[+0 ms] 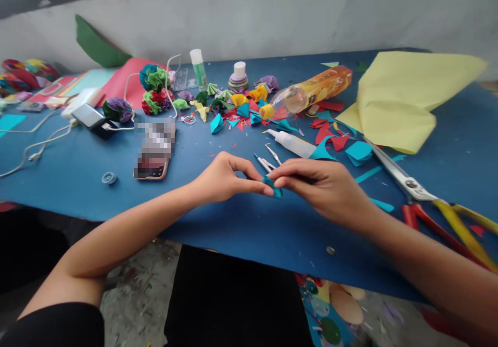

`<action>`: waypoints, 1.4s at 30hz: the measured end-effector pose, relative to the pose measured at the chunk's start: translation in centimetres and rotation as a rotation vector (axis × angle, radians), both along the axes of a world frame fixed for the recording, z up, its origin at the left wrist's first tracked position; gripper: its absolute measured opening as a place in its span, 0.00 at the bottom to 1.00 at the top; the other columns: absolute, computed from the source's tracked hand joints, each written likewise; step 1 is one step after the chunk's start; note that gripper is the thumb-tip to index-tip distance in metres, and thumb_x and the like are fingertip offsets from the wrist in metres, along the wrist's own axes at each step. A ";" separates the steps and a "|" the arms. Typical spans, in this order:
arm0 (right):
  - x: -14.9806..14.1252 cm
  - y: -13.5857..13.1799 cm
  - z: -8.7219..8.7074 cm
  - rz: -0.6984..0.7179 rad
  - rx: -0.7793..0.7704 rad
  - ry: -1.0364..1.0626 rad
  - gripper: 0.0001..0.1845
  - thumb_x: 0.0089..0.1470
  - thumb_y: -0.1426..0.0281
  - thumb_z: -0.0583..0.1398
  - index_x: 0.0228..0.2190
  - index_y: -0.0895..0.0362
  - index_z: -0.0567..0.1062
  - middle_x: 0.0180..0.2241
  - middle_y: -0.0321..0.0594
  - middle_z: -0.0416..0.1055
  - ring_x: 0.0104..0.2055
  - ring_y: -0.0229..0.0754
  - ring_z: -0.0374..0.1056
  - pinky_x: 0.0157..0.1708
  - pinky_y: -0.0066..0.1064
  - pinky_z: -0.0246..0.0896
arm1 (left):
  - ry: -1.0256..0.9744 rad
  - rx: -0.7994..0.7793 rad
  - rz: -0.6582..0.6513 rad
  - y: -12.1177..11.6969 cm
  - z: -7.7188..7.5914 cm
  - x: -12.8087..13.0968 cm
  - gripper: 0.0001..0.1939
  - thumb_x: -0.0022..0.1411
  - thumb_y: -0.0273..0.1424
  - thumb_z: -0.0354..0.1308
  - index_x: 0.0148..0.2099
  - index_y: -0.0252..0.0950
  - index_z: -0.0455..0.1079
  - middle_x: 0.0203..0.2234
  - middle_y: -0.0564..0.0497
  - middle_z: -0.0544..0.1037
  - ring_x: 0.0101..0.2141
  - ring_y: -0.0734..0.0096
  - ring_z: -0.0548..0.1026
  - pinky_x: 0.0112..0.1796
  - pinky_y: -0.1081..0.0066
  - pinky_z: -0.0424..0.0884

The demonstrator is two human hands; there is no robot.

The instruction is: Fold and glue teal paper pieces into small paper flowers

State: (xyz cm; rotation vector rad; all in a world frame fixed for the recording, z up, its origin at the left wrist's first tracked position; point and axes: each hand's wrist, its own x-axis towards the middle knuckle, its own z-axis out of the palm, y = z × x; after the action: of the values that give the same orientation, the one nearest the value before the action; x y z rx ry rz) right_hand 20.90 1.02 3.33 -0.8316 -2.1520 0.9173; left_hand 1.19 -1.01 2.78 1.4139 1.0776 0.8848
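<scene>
Between my two hands is a small folded piece of turquoise paper [277,191], held just above the table's front half. My left hand [229,178] pinches its left side between thumb and fingers. From the right, my right hand [322,183] grips the paper's upper edge with thumb and forefinger. Just behind the fingers lies a metal compass [265,163], partly hidden by them. A white glue tube [293,143] with a pointed nozzle rests a little farther back. Cut turquoise paper pieces [358,152] lie beyond my right hand.
Large scissors [412,185] with red and yellow handles lie at right, beside crumpled yellow paper [404,103]. A drink bottle [311,92] lies on its side behind. At left are a phone [155,150], a grey cap [109,178] and cables. Several paper flowers [155,100] stand toward the wall.
</scene>
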 end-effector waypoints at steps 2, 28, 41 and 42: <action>0.2 0.4 0.2 -0.003 -0.001 0.034 0.07 0.57 0.69 0.59 0.33 0.52 0.80 0.27 0.36 0.75 0.28 0.36 0.71 0.27 0.25 0.67 | -0.105 -0.122 -0.078 0.1 0.2 -0.1 0.13 0.36 0.32 0.76 0.22 0.32 0.77 0.19 0.54 0.76 0.23 0.80 0.69 0.27 0.78 0.66; 0.3 0.2 -0.4 -0.069 0.272 0.167 0.07 0.55 0.73 0.61 0.29 0.52 0.79 0.29 0.38 0.77 0.30 0.36 0.72 0.31 0.27 0.70 | -0.077 0.902 0.138 -1.1 -1.3 0.5 0.11 0.48 0.31 0.71 0.32 0.33 0.73 0.30 0.52 0.75 0.30 0.80 0.74 0.29 0.82 0.77; 0.7 0.3 -0.4 0.021 0.254 0.120 0.08 0.58 0.68 0.60 0.29 0.50 0.79 0.29 0.37 0.77 0.25 0.34 0.71 0.24 0.26 0.67 | -0.077 0.458 -0.065 -0.5 -0.6 -0.1 0.15 0.48 0.42 0.70 0.29 0.33 0.78 0.25 0.50 0.76 0.26 0.77 0.73 0.22 0.79 0.68; 0.7 0.2 -0.4 0.024 0.251 0.121 0.09 0.58 0.67 0.60 0.29 0.50 0.79 0.29 0.37 0.76 0.25 0.34 0.71 0.24 0.26 0.67 | -0.093 0.430 -0.073 -0.5 -0.6 -0.1 0.15 0.49 0.42 0.69 0.28 0.34 0.78 0.24 0.50 0.76 0.26 0.77 0.73 0.22 0.79 0.67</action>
State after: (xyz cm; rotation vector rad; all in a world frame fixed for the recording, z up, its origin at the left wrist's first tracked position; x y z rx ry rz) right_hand 21.58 1.27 2.97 -0.6121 -2.1202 0.6722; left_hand 1.08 -1.54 2.20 1.7325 0.7871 1.1636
